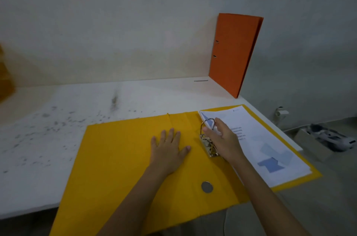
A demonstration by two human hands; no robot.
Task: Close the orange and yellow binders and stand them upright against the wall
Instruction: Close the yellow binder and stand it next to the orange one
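Note:
The orange binder (pixel 234 53) stands shut and upright against the wall at the table's far right corner. The yellow binder (pixel 119 160) lies open and flat near the table's front edge, partly overhanging it. A stack of white papers (pixel 266 143) rests on its right half. My left hand (pixel 169 149) lies flat, fingers spread, on the yellow inside cover by the spine. My right hand (pixel 222 140) rests over the metal ring mechanism (pixel 208 139), fingers by the arch and the papers' edge; I cannot tell whether it grips anything.
The white table (pixel 58 120) is speckled with dark marks. A round metal finger hole (pixel 207 187) sits in the binder's spine. On the floor to the right stands a box with a shoe (pixel 328 139). A yellow-orange blur (pixel 5 73) shows at the left edge.

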